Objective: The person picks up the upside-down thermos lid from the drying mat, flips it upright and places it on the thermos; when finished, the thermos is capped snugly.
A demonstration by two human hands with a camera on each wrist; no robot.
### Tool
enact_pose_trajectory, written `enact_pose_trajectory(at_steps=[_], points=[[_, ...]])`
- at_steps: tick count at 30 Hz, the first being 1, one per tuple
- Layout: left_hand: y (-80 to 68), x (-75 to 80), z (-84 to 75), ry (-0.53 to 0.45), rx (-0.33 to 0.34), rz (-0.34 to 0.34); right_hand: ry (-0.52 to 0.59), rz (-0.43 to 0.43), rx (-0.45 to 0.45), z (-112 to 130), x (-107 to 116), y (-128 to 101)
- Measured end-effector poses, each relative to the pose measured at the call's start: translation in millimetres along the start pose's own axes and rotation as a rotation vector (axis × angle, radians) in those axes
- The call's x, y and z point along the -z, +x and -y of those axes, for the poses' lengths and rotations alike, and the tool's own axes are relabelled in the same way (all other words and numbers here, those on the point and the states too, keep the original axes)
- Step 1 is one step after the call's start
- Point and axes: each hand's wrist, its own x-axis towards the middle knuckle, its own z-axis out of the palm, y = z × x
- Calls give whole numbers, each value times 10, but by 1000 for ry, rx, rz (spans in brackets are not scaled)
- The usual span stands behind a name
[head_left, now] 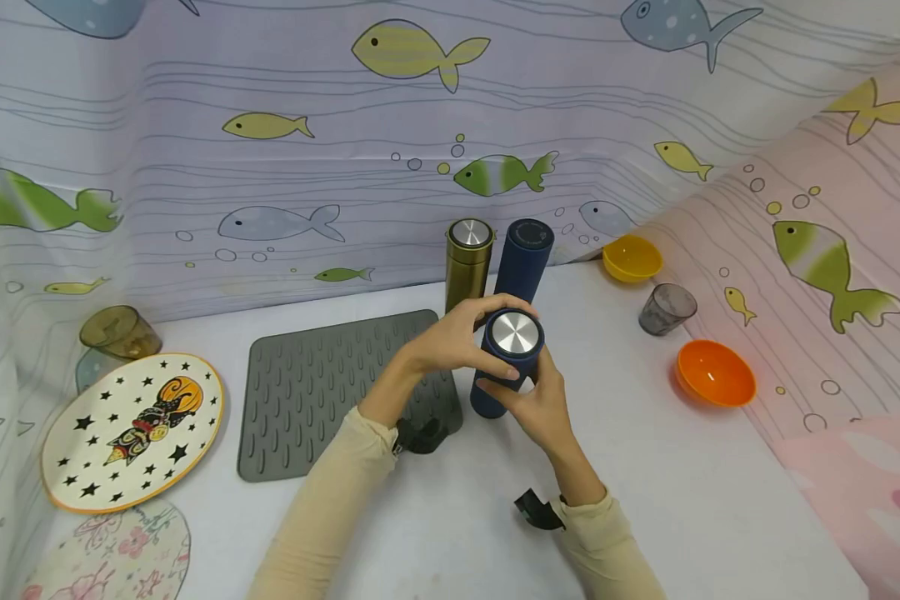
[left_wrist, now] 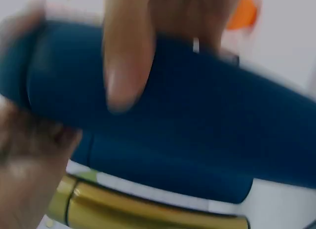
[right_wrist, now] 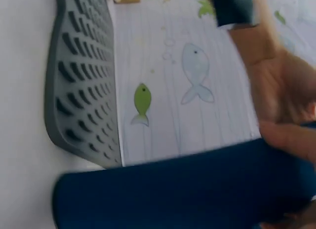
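Observation:
A dark blue thermos [head_left: 487, 400] with a shiny steel disc on its lid [head_left: 515, 332] stands upright between both hands. My left hand [head_left: 453, 333] curls round its top, the thumb along the near side of the lid. Lower down, my right hand [head_left: 540, 404] grips the body from the right, as the thumb across the blue wall in the left wrist view shows. Behind stand a second blue thermos [head_left: 523, 262] and a gold thermos [head_left: 467, 267] with a steel-topped lid. The far fingers of both hands are partly hidden by the held thermos.
A grey ridged mat [head_left: 322, 400] lies left of the thermoses. Farther left are a star-patterned plate [head_left: 131, 433] and a brown tumbler [head_left: 120, 333]. On the right stand a yellow bowl [head_left: 632, 259], a grey tumbler [head_left: 667, 310] and an orange bowl [head_left: 716, 374]. A fish-print curtain [head_left: 285, 167] hangs behind.

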Motion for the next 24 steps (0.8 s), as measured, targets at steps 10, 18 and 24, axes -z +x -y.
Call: enact_pose_trajectory(at_steps=[10, 18, 24], points=[[-47, 188, 82, -66, 20, 59, -54, 84, -50, -87, 258, 278], [-736, 80, 77, 44, 161, -258, -185, -237, -157, -548, 832, 1040], [-1033, 94, 191, 66, 202, -319, -177, -291, -268, -906, 1080, 1137]])
